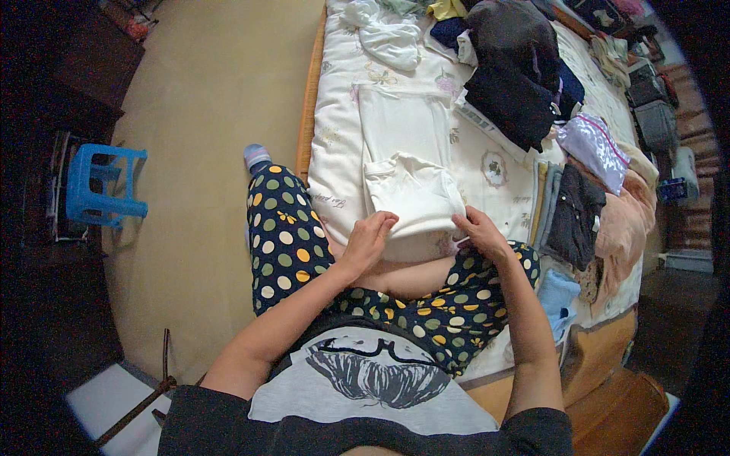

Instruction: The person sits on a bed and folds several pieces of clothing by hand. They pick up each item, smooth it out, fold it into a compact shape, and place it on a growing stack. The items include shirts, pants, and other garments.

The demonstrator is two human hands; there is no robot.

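Note:
A white knit garment [408,137] lies lengthwise on the bed's printed white quilt [336,137], its near part folded over on itself. My left hand [368,236] pinches the near left edge of the fold, fingertips and thumb together. At the near right corner, my right hand [482,231] grips the same white cloth between thumb and fingers. The folded part sits just in front of my lap, above the bare lower leg. Some of the cloth under the fold is hidden.
Dark clothes [507,74] are heaped at the far right, near a bunched white cloth [393,43]. Folded dark clothes [576,211], a lilac patterned bundle [596,148] and light blue cloth [556,296] lie on the right. A blue plastic stool [102,185] stands on the floor at left.

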